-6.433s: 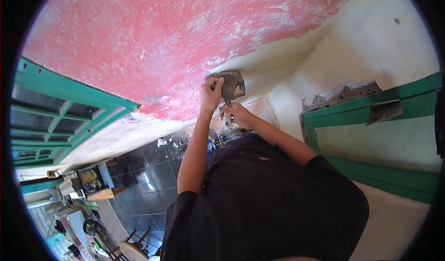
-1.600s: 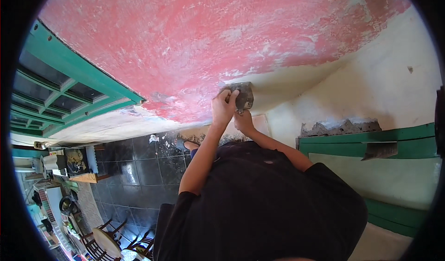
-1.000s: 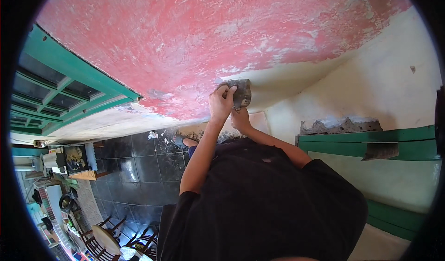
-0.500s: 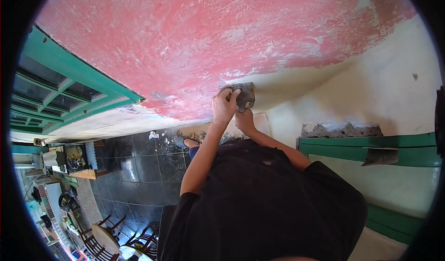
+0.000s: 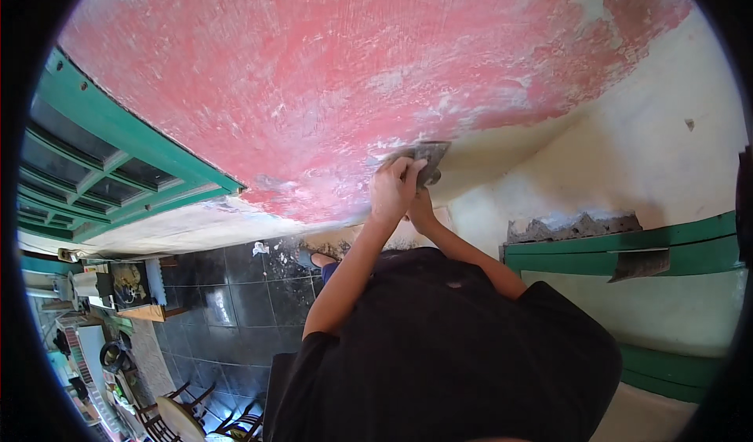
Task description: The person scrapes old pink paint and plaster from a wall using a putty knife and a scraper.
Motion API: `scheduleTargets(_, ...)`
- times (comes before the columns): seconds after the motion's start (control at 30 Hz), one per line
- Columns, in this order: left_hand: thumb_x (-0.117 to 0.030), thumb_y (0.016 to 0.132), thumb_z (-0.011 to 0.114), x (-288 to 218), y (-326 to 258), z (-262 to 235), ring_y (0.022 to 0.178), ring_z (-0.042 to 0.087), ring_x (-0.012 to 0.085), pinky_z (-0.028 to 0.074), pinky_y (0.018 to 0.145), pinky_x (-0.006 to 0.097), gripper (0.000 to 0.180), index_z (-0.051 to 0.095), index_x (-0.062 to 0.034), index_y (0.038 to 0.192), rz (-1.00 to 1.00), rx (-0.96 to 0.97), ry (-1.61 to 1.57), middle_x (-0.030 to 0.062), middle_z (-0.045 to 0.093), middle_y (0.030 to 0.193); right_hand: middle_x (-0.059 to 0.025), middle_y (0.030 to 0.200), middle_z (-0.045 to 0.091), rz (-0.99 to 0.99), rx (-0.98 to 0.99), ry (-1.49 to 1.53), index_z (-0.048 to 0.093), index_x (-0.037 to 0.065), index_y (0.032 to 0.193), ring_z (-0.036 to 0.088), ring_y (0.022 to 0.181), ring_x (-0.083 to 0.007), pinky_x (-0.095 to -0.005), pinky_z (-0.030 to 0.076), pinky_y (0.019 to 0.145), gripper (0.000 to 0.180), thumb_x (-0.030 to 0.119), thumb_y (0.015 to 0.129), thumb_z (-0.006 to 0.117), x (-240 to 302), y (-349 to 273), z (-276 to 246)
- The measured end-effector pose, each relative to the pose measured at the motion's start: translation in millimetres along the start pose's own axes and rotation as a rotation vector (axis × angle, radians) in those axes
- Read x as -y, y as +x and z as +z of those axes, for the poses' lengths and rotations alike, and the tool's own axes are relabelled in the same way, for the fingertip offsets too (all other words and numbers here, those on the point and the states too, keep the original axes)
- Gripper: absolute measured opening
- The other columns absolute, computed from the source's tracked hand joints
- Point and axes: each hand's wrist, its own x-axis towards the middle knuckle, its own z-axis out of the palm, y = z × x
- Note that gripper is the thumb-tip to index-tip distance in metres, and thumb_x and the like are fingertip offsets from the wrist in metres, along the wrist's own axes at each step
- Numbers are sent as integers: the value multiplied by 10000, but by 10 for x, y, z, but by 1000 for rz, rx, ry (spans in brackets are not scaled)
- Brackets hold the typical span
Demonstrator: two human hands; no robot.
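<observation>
Left grip [image 5: 394,191] and right grip [image 5: 422,209] share one scraper [image 5: 435,158]

From my end I see the left grip closed up, its fingers and thumb pressing the dark, flat blade of the scraper, which sticks out just above and to the right of the knuckles. The right grip sits just below, partly hidden behind the left one; it looks curled round the lower end of the tool, though I can't make out the handle. The blade tilts, its top edge at or very near the wall; I can't tell whether it touches.

Above both grips spreads the streaked pink paint [image 5: 337,89], scuffed with white. Right of the blade runs a bare cream band [image 5: 502,156]. Well off to the left of the grips I have the green window frame [image 5: 145,144]; below and left, a foot [image 5: 317,259] on dark floor tiles [image 5: 255,301]. Right of the grips, a crumbled ridge [image 5: 580,229] of grey plaster tops a green door frame [image 5: 549,260]. Farthest away, at lower left, stand wooden chairs [image 5: 179,418].
</observation>
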Motion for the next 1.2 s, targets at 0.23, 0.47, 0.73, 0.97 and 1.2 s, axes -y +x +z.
scheduleTargets(0.23,-271,884,750,300,-221,89,479,540,299,421,500,399,338,646,11,728,-262,341,125,159,576,573,14,496,369,167,68,30,454,93,868,360,342,-120,-290,272,335,244,234,1047,542,-330,-202,-300)
scheduleTargets(0.47,-302,917,719,327,-272,144,488,529,294,416,506,405,389,634,28,730,-333,321,60,174,568,574,18,485,356,138,14,65,435,97,944,352,335,-112,-291,258,325,234,271,1060,539,-358,-215,-245)
scheduleTargets(0.73,-300,928,697,313,-264,140,529,592,337,445,528,418,371,647,26,758,-291,321,127,189,601,611,10,511,388,129,20,106,471,86,939,413,344,-120,-301,297,318,80,84,981,540,-411,-185,-252)
scheduleTargets(0.97,-279,922,709,264,-255,120,518,577,327,444,528,413,368,635,32,741,-308,311,120,185,597,603,5,534,408,160,14,135,458,91,993,427,355,-121,-308,301,315,93,83,973,549,-454,-165,-275)
scheduleTargets(1.2,-313,910,730,316,-270,166,458,486,291,395,496,411,433,590,21,674,-284,256,100,170,527,541,0,538,437,104,-35,69,492,64,963,459,369,-133,-314,342,336,75,84,958,564,-450,-144,-246)
